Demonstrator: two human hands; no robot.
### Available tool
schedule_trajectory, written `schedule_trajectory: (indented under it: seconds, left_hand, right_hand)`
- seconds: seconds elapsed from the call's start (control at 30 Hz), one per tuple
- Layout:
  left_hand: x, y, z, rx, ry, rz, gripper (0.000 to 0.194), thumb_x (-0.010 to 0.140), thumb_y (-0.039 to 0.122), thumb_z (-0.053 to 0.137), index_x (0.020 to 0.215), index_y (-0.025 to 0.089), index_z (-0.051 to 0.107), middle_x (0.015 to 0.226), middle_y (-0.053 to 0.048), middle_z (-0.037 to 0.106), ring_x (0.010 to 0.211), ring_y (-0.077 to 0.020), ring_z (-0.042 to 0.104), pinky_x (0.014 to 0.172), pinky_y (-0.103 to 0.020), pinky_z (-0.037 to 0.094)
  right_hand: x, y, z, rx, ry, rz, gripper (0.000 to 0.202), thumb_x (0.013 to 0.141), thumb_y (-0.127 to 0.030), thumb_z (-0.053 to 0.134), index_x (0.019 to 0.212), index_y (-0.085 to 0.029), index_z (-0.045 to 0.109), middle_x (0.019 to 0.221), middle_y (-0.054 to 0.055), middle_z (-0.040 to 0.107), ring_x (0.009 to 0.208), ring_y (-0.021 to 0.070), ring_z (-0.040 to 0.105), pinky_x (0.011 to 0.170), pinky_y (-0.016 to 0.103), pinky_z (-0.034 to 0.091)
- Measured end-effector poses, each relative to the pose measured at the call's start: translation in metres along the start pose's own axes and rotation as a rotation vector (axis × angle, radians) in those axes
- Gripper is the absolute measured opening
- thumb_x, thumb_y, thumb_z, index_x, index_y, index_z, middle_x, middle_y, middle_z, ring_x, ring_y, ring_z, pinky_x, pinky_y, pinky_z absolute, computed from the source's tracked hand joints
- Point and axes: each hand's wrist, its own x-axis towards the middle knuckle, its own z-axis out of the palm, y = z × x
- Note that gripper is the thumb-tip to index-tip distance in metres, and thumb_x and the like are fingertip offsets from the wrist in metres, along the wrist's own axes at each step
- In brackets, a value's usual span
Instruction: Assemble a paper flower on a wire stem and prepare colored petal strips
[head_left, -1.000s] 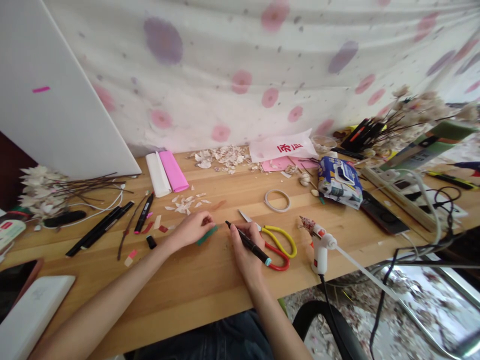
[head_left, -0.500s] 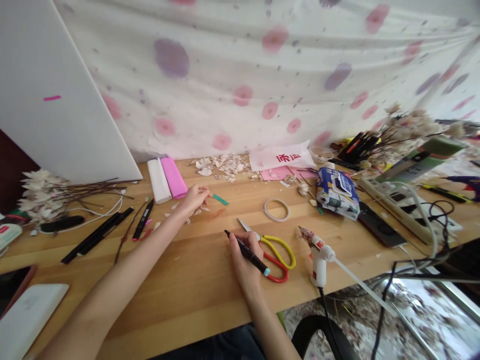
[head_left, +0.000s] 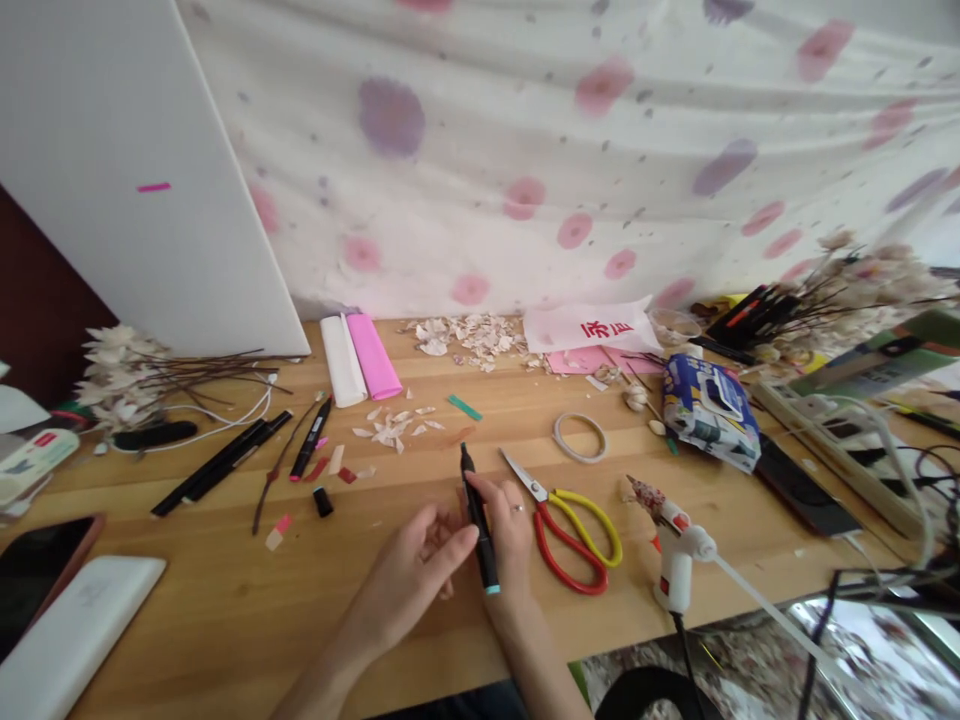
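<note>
My right hand (head_left: pixel 510 535) is closed round a black marker (head_left: pixel 478 520) with a teal end, its dark tip pointing away from me. From the left, my left hand (head_left: pixel 412 570) meets the marker, its thumb on the barrel and its fingers curled, partly hidden. A loose black cap (head_left: pixel 322 502) lies on the wooden table to the left. Farther back is a small teal strip (head_left: pixel 465 407), near pale petal pieces (head_left: pixel 394 430). Scissors (head_left: pixel 577 530) with red and yellow handles lie open just right of my right hand.
A glue gun (head_left: pixel 675 550), a tape roll (head_left: pixel 580 437) and a blue packet (head_left: pixel 709 405) are on the right. White and pink rolls (head_left: pixel 373 355) lie at the back. Another marker (head_left: pixel 310 440), dark sticks and phones are on the left.
My left hand has let go of the teal strip, which now lies on the table, and has come back to the marker. The view has shifted left, and the cap now shows.
</note>
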Motion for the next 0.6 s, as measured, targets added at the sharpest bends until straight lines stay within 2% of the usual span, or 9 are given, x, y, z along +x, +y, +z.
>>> schedule_trajectory:
  seconds: [0.13, 0.23, 0.33, 0.4, 0.5, 0.57, 0.6]
  left_hand:
    - [-0.003, -0.016, 0.003, -0.074, 0.014, 0.026, 0.04, 0.085, 0.057, 0.065, 0.083, 0.022, 0.048, 0.062, 0.008, 0.05, 0.047, -0.0096, 0.049, 0.045, -0.021, 0.041]
    - [-0.001, -0.023, -0.005, -0.145, -0.034, 0.022, 0.031, 0.085, 0.049, 0.065, 0.084, 0.021, 0.052, 0.062, 0.006, 0.053, 0.05, -0.011, 0.052, 0.049, -0.022, 0.043]
    - [-0.002, -0.03, -0.017, -0.271, 0.006, -0.002, 0.018, 0.08, 0.037, 0.062, 0.08, 0.021, 0.053, 0.068, 0.003, 0.058, 0.06, -0.0145, 0.058, 0.058, -0.026, 0.049]
    - [-0.004, -0.035, -0.031, -0.309, 0.091, -0.024, 0.011, 0.076, 0.033, 0.054, 0.076, 0.022, 0.051, 0.065, 0.003, 0.057, 0.054, -0.0153, 0.057, 0.056, -0.029, 0.049]
    - [-0.006, -0.038, -0.059, -0.25, 0.303, 0.0, 0.008, 0.072, 0.031, 0.05, 0.076, 0.024, 0.047, 0.054, 0.008, 0.046, 0.042, -0.0135, 0.046, 0.045, -0.026, 0.038]
    - [-0.006, -0.035, -0.08, -0.034, 0.514, 0.036, 0.008, 0.076, 0.031, 0.052, 0.08, 0.024, 0.05, 0.054, 0.007, 0.046, 0.044, -0.0146, 0.048, 0.046, -0.025, 0.034]
    - [-0.006, -0.034, -0.089, 0.133, 0.626, 0.047, 0.008, 0.079, 0.03, 0.054, 0.084, 0.024, 0.053, 0.058, 0.005, 0.052, 0.05, -0.0166, 0.053, 0.05, -0.026, 0.036]
  right_hand:
    - [0.001, -0.011, -0.004, -0.162, -0.188, -0.305, 0.033, 0.101, -0.016, 0.045, 0.129, -0.025, 0.061, 0.094, 0.007, 0.068, 0.081, 0.0224, 0.06, 0.068, 0.034, 0.05]
    - [0.002, -0.017, -0.003, -0.178, -0.267, -0.389, 0.037, 0.102, -0.017, 0.045, 0.138, -0.021, 0.053, 0.09, 0.007, 0.067, 0.078, 0.0227, 0.059, 0.066, 0.034, 0.051]
    - [0.003, -0.022, 0.005, -0.215, -0.296, -0.428, 0.042, 0.101, -0.012, 0.043, 0.142, -0.019, 0.05, 0.083, 0.006, 0.066, 0.072, 0.0223, 0.058, 0.063, 0.033, 0.051]
    - [0.006, -0.028, 0.009, -0.236, -0.33, -0.421, 0.04, 0.099, -0.008, 0.042, 0.135, -0.019, 0.056, 0.081, 0.006, 0.066, 0.07, 0.0215, 0.059, 0.062, 0.032, 0.05]
    - [0.012, -0.051, 0.002, -0.119, -0.308, -0.297, 0.033, 0.095, -0.006, 0.043, 0.111, -0.02, 0.069, 0.079, 0.005, 0.064, 0.07, 0.0186, 0.062, 0.06, 0.028, 0.05]
    - [0.012, -0.074, -0.014, 0.008, -0.201, -0.178, 0.027, 0.097, -0.01, 0.048, 0.101, -0.024, 0.07, 0.075, 0.001, 0.062, 0.066, 0.0159, 0.061, 0.056, 0.025, 0.048]
    - [0.009, -0.087, -0.023, 0.058, -0.144, -0.128, 0.022, 0.098, -0.014, 0.051, 0.101, -0.024, 0.07, 0.078, 0.001, 0.064, 0.068, 0.0152, 0.062, 0.057, 0.025, 0.049]
